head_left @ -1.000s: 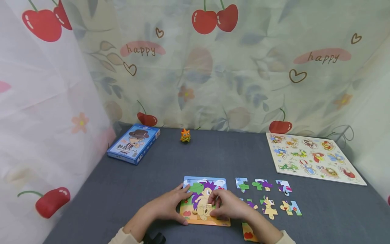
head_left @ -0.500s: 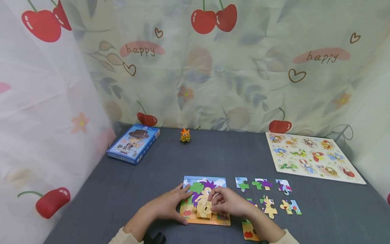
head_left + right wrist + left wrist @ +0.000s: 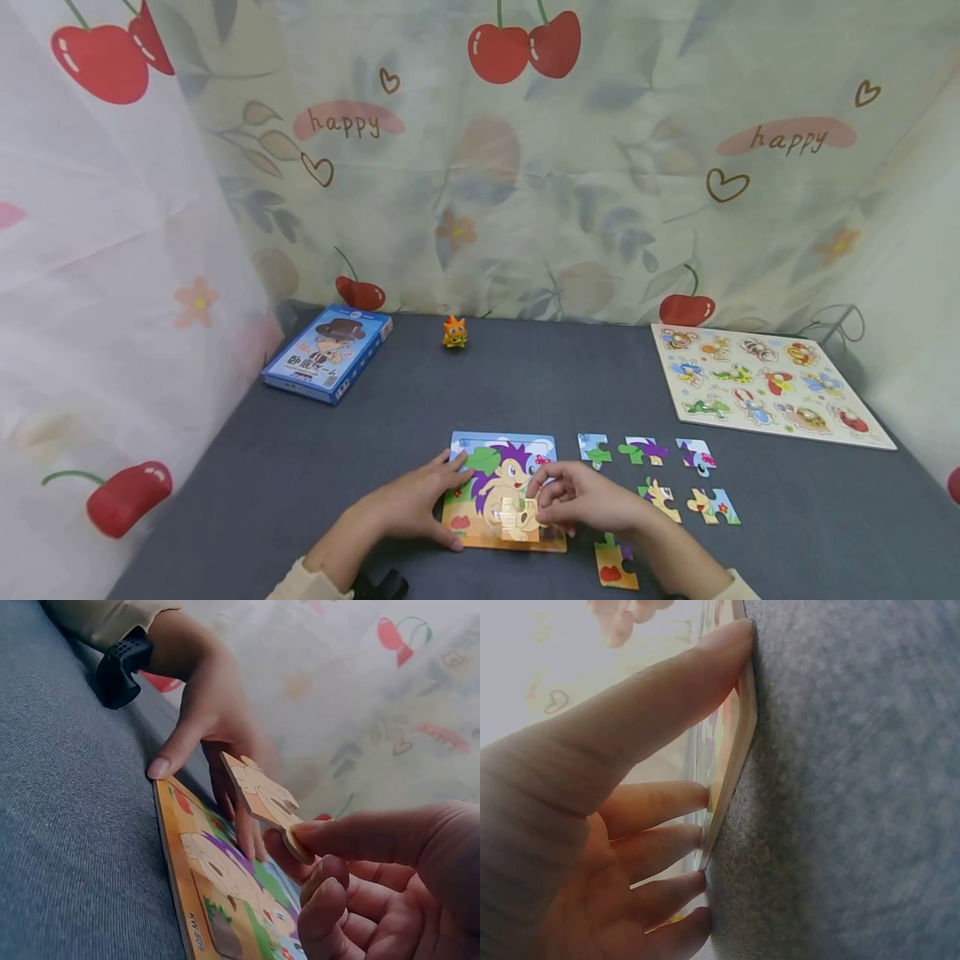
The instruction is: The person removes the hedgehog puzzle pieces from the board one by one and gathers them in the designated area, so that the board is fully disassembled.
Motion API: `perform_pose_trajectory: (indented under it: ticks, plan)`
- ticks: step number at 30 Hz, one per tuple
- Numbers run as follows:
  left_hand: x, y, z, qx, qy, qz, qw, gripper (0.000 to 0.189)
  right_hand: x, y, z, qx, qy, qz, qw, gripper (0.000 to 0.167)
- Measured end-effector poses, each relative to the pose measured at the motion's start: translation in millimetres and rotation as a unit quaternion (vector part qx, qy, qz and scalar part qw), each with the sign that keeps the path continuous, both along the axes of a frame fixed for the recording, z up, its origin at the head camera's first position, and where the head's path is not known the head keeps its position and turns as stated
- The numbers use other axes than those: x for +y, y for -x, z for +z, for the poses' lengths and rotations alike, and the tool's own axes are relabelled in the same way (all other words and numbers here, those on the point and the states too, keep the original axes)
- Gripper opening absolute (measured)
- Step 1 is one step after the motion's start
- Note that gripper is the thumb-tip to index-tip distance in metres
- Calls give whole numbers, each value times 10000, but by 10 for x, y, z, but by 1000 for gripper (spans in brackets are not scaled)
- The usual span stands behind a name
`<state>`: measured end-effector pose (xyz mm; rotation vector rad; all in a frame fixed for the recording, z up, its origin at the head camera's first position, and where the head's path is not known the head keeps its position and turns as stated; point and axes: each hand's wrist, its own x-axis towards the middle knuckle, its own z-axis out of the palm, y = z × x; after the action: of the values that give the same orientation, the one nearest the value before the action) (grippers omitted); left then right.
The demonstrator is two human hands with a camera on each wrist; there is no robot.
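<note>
In the head view my left hand (image 3: 416, 502) rests on the left side of a puzzle board (image 3: 502, 440) with a purple-haired hedgehog picture. The left wrist view shows its thumb (image 3: 682, 690) at the board's edge and the fingers spread apart along another edge. My right hand (image 3: 588, 500) pinches a tan puzzle piece (image 3: 262, 796) between thumb and forefinger. That piece is tilted and held above the board, apart from its surface, as the right wrist view shows. Beneath it, the board's printed picture (image 3: 225, 885) is visible.
Right of the board lie several loose puzzle pieces (image 3: 703, 505), and one piece (image 3: 617, 567) nearer the front. An insect puzzle board (image 3: 780, 379) lies back right. A blue box (image 3: 326, 354) and a small orange figurine (image 3: 454, 333) stand toward the back.
My right hand has lifted the tan puzzle piece off the board's lower middle and shifted it rightward. My left hand has stayed on the board.
</note>
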<state>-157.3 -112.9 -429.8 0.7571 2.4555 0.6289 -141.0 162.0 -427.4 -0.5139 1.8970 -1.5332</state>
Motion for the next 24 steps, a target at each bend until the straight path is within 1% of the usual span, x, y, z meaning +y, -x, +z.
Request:
perform_pose_trajectory:
  ticks: [7,16,20,24]
  plan:
    - [9,9,-7,-23,26,14,10000,83,151,-69,30,-4,80,-22,10000,28]
    - [7,5,-13,-61,-1,52,10000,83,409,-217,104,113,281,-28,9995,27]
    - [6,6,-7,-55,-3,33,10000,83,536,-284,109,171,289,-44,9994,30]
    - [6,11,1,-62,-1,8,10000,83,655,-339,99,93,230,-159,9996,30]
